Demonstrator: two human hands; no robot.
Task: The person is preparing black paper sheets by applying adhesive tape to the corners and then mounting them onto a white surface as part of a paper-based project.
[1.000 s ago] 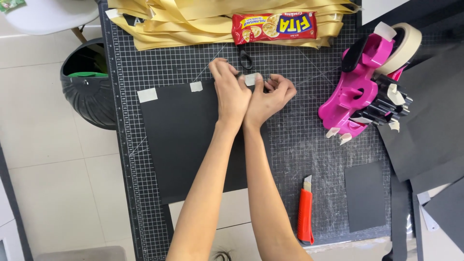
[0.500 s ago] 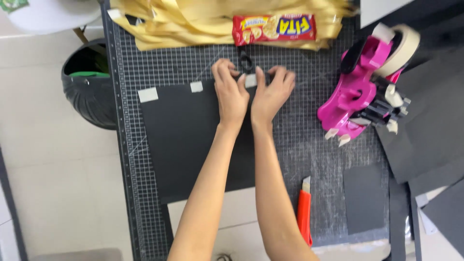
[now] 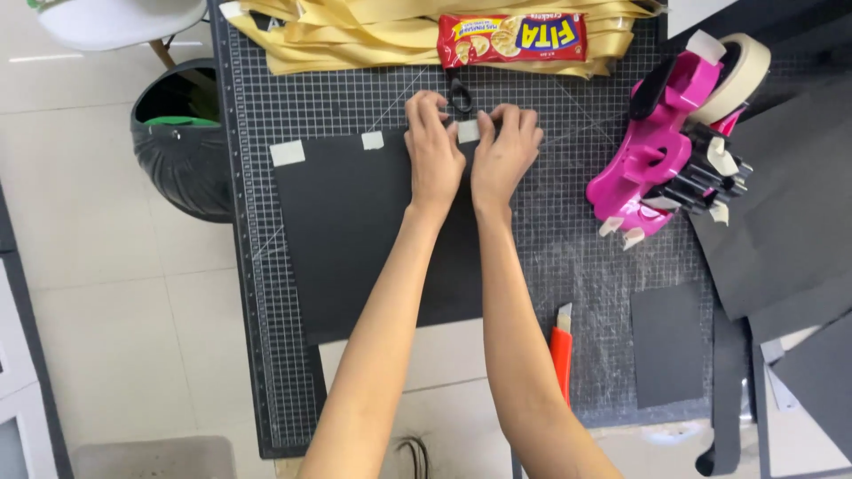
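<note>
Both hands, left hand (image 3: 434, 153) and right hand (image 3: 502, 153), press a small cream masking-tape piece (image 3: 468, 131) onto the large black paper sheet (image 3: 355, 231) at its top edge on the gridded cutting mat (image 3: 337, 106); two pieces already stuck, right portion untaped.

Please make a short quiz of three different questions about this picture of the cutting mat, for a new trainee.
1. True or false: the red utility knife is in the right hand.
2. How many pale tape pieces sit along the top edge of the black sheet?
3. What stands right of the hands? A) a pink tape dispenser B) a glue gun C) a stapler

Key
1. False: it lies on the mat, near the right forearm.
2. Three; both the left hand and the right hand press at the third.
3. A
</note>
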